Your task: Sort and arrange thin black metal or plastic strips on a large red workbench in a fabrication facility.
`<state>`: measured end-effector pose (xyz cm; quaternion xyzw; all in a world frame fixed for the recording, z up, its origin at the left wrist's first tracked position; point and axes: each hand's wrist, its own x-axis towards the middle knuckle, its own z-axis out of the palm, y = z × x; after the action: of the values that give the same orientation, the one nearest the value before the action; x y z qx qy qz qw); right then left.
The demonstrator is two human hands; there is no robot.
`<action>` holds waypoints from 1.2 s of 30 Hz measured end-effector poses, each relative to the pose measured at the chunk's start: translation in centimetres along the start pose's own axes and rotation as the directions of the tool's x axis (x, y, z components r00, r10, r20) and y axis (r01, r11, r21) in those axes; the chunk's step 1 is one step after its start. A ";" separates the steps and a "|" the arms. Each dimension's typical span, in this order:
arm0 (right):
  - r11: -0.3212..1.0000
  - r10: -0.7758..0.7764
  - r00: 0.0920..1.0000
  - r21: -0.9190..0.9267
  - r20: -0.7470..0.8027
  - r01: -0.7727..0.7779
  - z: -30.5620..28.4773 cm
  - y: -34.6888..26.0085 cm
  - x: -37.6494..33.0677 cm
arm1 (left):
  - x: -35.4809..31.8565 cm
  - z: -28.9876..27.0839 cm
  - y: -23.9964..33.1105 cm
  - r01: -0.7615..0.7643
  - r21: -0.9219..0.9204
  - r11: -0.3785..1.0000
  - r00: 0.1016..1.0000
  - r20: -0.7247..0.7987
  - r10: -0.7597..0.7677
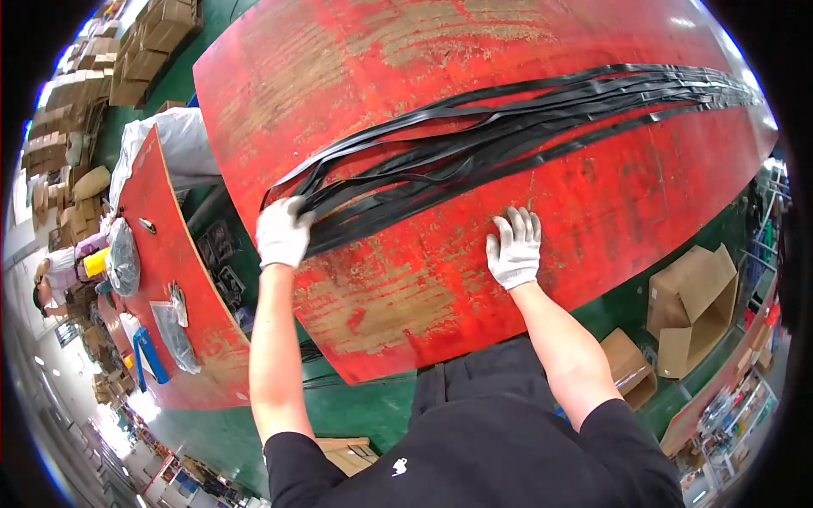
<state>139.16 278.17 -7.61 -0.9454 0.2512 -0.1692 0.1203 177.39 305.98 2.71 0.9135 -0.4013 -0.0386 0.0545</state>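
Observation:
A long bundle of flat black strips runs across the worn red tabletop, fanning out loosely at the left and narrowing toward the far right. My left hand, in a white glove, is closed at the left end of the bundle, slightly blurred, with strip ends at its fingers. Its grip is partly hidden. My right hand, also gloved in white, lies flat on the red surface on the near side of the strips. Its fingers are apart and nothing is in it.
Left of the table stands a lower red board bearing clear plastic bags, a glove and a blue tool. Opened cardboard boxes sit on the green floor at right. Stacked cartons line the upper left, where another person is visible.

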 end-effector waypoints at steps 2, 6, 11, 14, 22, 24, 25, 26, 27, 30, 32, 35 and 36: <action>1.000 0.006 1.000 0.004 -0.004 -0.006 0.1 0.2 -0.1 | 1.5 0.4 6.2 -0.113 -0.120 0.986 0.983 0.130 0.128; 1.000 -0.001 1.000 0.016 0.000 0.001 0.0 0.0 0.2 | 1.9 5.9 14.3 -0.345 -0.235 0.909 0.937 -0.031 0.347; 1.000 0.000 1.000 0.031 -0.013 0.000 -0.3 0.2 0.1 | 3.1 8.3 18.7 -0.090 -0.072 0.993 0.994 0.055 0.094; 0.999 0.010 1.000 0.045 -0.016 -0.010 -0.3 0.3 0.1 | 3.5 8.8 17.9 -0.125 -0.030 0.992 0.991 0.043 0.126; 0.989 -0.026 0.999 0.147 -0.025 0.030 -1.0 0.9 0.9 | 5.2 8.4 16.7 0.050 -0.201 0.978 0.992 0.120 -0.026; 0.973 -0.096 0.994 0.207 -0.055 0.105 -0.5 1.2 2.5 | 5.0 8.1 16.8 0.081 -0.188 0.979 0.991 0.122 -0.059; 0.965 -0.139 0.990 0.222 -0.013 0.139 -0.4 1.2 4.0 | 4.9 8.3 16.9 0.088 -0.182 0.979 0.991 0.113 -0.068; 0.956 -0.184 0.983 0.239 0.028 0.172 -0.2 1.0 5.4 | 4.7 8.3 16.9 0.096 -0.175 0.980 0.991 0.105 -0.078; 0.958 -0.199 0.980 0.215 0.024 0.189 -0.1 0.5 7.0 | 4.5 8.4 16.8 0.081 -0.155 0.985 0.993 0.095 -0.067; 0.946 -0.263 0.964 0.185 -0.048 0.267 1.4 0.7 10.7 | 4.6 8.3 16.7 0.019 -0.155 0.988 1.000 0.028 -0.015; 0.933 -0.309 0.951 0.193 0.004 0.303 1.6 1.2 12.1 | 4.5 7.8 16.2 -0.042 -0.145 0.989 0.998 0.045 0.049; 0.930 -0.337 0.936 0.187 0.098 0.316 1.9 1.6 11.9 | 4.4 7.3 15.7 0.007 -0.088 0.996 0.994 0.110 0.003; 0.928 -0.348 0.928 0.188 0.132 0.321 1.6 1.7 11.6 | 4.0 7.3 15.5 0.063 -0.079 0.995 0.990 0.133 -0.053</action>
<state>148.51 270.98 -6.58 -0.9720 0.0603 -0.1293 0.1866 167.95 292.08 -2.57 0.9172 -0.3753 -0.1166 0.0648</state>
